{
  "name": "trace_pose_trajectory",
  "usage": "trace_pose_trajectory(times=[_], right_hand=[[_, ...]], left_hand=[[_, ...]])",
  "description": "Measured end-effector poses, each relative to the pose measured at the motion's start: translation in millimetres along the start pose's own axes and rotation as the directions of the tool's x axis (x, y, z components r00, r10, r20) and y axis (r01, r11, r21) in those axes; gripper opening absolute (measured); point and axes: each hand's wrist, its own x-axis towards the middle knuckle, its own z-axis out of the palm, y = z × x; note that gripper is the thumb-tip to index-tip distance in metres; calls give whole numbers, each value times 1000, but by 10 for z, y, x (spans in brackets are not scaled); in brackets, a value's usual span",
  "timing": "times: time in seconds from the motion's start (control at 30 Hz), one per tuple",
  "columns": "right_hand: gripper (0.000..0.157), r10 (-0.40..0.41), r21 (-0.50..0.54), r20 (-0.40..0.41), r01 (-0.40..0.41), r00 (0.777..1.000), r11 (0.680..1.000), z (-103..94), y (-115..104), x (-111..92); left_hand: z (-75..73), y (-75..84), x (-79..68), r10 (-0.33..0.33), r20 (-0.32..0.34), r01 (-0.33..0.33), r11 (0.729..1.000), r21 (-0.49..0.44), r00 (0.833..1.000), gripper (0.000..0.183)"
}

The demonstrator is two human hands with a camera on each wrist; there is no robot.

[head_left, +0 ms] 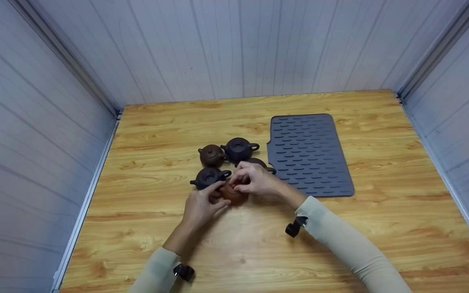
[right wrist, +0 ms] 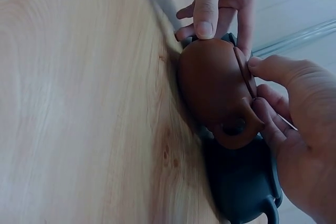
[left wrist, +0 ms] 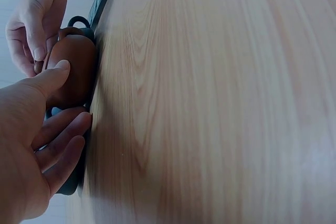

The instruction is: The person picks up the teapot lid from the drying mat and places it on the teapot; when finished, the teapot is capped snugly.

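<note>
A reddish-brown clay teapot (head_left: 234,198) stands on the wooden table at the front of a group of teapots. My left hand (head_left: 200,207) holds its body from the left, with the thumb on the near side, as the left wrist view shows. Above it, my right hand (head_left: 261,181) pinches at the top of the teapot's lid (right wrist: 245,74); the knob is hidden by the fingers. In the right wrist view the lid sits on the pot's mouth, and the handle (right wrist: 242,139) points toward the right side. A black teapot (head_left: 209,176) is just behind my left fingers.
Close behind are a dark brown teapot (head_left: 211,156), another black teapot (head_left: 238,149) and a dark teapot (head_left: 259,163) partly covered by my right hand. A grey ribbed mat (head_left: 310,154) lies to the right. Pale panel walls (head_left: 218,49) enclose the table (head_left: 145,162).
</note>
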Motion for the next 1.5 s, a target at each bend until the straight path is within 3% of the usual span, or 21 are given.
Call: trace_pose_trajectory(times=[1.07, 1.23, 1.5], right_hand=[[19, 19, -18, -10, -19, 1000, 1000, 33, 6, -17], [21, 6, 29, -19, -5, 1000, 1000, 2, 6, -30], [21, -27, 123, -61, 34, 998, 992, -211, 40, -125]], left_hand=[[-15, 19, -10, -19, 6, 19, 1000, 11, 1000, 56], [-89, 35, 29, -54, 81, 54, 999, 9, 995, 53], [-334, 66, 171, -121, 211, 132, 991, -36, 970, 34]])
